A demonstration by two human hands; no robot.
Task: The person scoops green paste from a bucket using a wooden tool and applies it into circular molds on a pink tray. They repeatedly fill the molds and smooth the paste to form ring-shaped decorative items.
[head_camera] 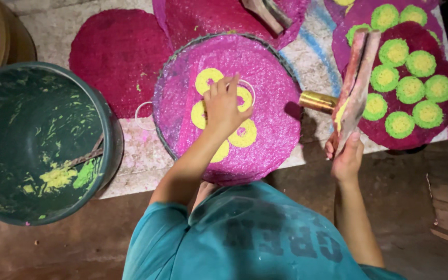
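Nearest the camera: a teal shirt (255, 238), both forearms reaching forward over the edge of the desk (130, 155). Left hand (224, 106) rests palm-down on a round pink disc (265, 78) of granular coloured material, fingers gathered and bent around a clear ring mould (245, 96), apparently pressing it so the yellow filling keeps a clean circular edge (the fingertips hide the grip itself, so whether they pinch the ring or only bear on it I cannot tell). Around that hand lie yellow rings (245, 136), some partly covered by the wrist. Right hand (346, 155) is closed around the base of a flat wooden paddle (356, 85), held upright and off to the side, yellow residue on its lower face; held clear, likely so it smears nothing. Beside the paddle a gold tube (317, 101) lies on the desk. A second clear ring (143, 115) sits just off the disc's left rim. Left, a dark green bucket (32, 140), walls streaked yellow and green, close for reaching. Farther: a plain crimson disc (117, 57); at right, a crimson disc with green-and-yellow rounds (408, 91) packed close together.
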